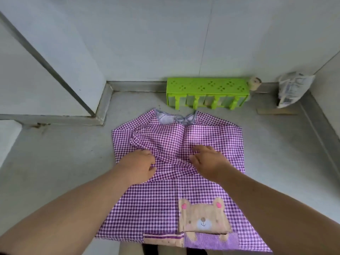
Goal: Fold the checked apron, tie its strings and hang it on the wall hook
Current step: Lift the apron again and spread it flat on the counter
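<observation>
Now: checked apron (176,181) flat on floor (55,162) | left hand (141,166) fingers pinching its mid-fold | right hand (207,161) fingers curled, gripping same fold | green rack (207,87) far.

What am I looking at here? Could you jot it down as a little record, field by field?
surface: grey countertop in a corner by pale walls
main item: purple checked apron spread flat, neck opening at the far end
decoration: bear patch near the close edge
left hand: gripping a bunched fold of the cloth
right hand: gripping the same fold
behind apron: green plastic rack against the wall
far right: crumpled plastic bag
wall hook: not in view
apron strings: not visible
</observation>
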Demonstrator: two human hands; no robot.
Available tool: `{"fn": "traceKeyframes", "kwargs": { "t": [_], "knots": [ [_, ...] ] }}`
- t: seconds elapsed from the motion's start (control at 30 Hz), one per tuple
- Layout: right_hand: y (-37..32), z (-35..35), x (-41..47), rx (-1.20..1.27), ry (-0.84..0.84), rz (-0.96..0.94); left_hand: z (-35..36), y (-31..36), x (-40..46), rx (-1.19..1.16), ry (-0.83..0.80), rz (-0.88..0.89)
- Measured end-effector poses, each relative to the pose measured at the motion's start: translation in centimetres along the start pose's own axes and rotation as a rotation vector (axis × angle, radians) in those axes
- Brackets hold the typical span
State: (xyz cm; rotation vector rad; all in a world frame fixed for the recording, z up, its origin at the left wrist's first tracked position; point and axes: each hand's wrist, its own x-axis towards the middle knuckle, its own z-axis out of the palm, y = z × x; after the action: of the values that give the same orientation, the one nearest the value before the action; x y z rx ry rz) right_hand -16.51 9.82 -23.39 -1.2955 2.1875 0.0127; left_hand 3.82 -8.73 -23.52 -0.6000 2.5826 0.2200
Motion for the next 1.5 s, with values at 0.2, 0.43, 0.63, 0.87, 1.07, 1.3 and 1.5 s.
{"fn": "traceKeyframes", "kwargs": {
  "t": [0.2, 0.43, 0.63, 0.87, 1.07, 1.3, 1.5],
  "knots": [
    [-0.4, 0.6, 0.1, -0.254, -0.027, -0.07, 0.7, -3.0, -1.4, -0.085, 0.277, -0.017],
    [-0.3, 1.5, 0.3, -0.302, -0.053, -0.045, 0.5, -2.7, 2.4, -0.751, 0.246, -0.545],
    [-0.4, 1.8, 0.4, -0.325, -0.04, -0.042, 0.0, -3.0, 3.4, -1.104, 0.295, -0.815],
    [-0.3, 1.5, 0.4, -0.308, -0.04, -0.073, -0.6, -3.7, 3.9, -1.033, -0.025, -0.729],
    [-0.7, 1.3, 0.4, -0.312, -0.041, -0.083, -0.1, -3.6, 4.2, -0.889, -0.187, -0.666],
    [-0.3, 1.7, 0.3, -0.328, -0.031, -0.068, 0.3, -0.8, 4.2, -0.708, -0.082, -0.539],
    [-0.1, 1.6, 0.5, -0.304, -0.049, -0.071, -0.2, -3.2, 2.7, -0.59, 0.039, -0.484]
  ]
}}
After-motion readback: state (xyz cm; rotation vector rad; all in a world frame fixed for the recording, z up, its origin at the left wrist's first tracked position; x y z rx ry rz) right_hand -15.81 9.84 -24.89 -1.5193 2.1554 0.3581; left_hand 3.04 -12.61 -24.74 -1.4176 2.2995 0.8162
